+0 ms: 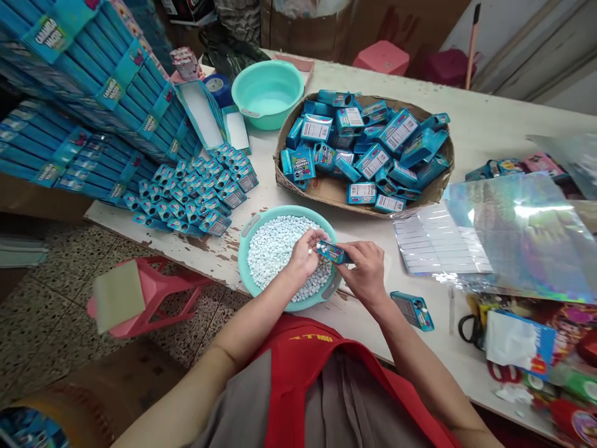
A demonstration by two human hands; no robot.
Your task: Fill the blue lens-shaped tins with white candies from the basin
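Note:
My right hand [364, 266] grips a small blue candy box [333, 252], which is tilted with its open end towards my left hand. White candies show at that opening. My left hand [305, 252] is cupped palm up beside the box, its fingers curled around a few white candies. Both hands are over a turquoise basin [247, 278] filled with small round white candies [275, 249]. Another blue box [413, 310] lies flat on the table to the right of my right forearm.
A cut-down cardboard box [321, 191] of blue boxes stands behind the basin. To the left are rows of upright small boxes [196, 190] and tall stacked packs [116, 87]. An empty turquoise basin [268, 87] sits further back. Shiny plastic sheets [522, 230] and scissors [471, 330] lie right.

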